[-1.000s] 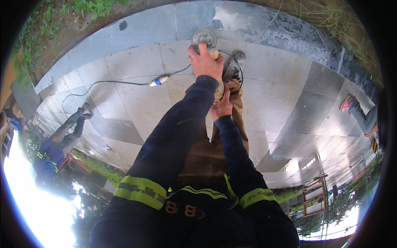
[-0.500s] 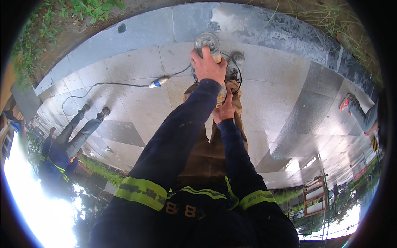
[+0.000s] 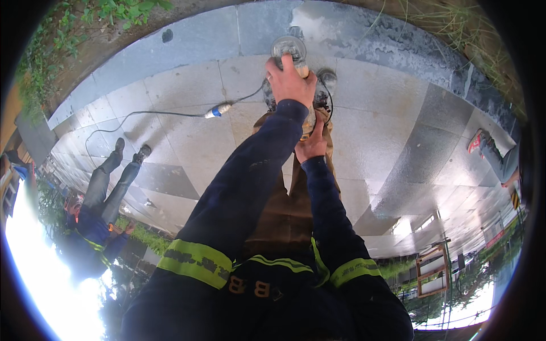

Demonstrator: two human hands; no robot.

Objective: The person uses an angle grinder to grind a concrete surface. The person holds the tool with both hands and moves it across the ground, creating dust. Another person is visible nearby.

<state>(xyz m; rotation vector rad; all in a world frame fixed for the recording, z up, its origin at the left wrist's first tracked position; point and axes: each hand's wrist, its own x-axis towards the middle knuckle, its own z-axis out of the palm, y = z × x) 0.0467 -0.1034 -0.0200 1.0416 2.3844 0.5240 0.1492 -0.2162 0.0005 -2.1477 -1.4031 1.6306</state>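
My left hand [image 3: 292, 80] is closed over the front part of an angle grinder, just behind its round disc end. That grinder [image 3: 289, 48], dusty and grey at the head, is held near the border where pale paving meets a blue-grey stone band. Further back, my right hand [image 3: 312, 143] wraps round its rear body, close to my brown trousers. The underside of the disc is hidden, so contact with the stone cannot be made out. A dark cable loops beside my shoes and runs left to a blue-and-white plug connector [image 3: 218, 110] on the paving.
The curved stone band [image 3: 199, 42] has wet, patchy areas at the right. Beyond it are soil and plants [image 3: 128, 12]. A person [image 3: 96, 219] in dark workwear stands at the left; another person's leg and red shoe [image 3: 476, 140] show at the right. A wooden frame [image 3: 433, 271] stands lower right.
The grinder and both my hands have shifted slightly to the right, the disc also a little farther from me. The person at the left has changed stance, moving a foot and arms.
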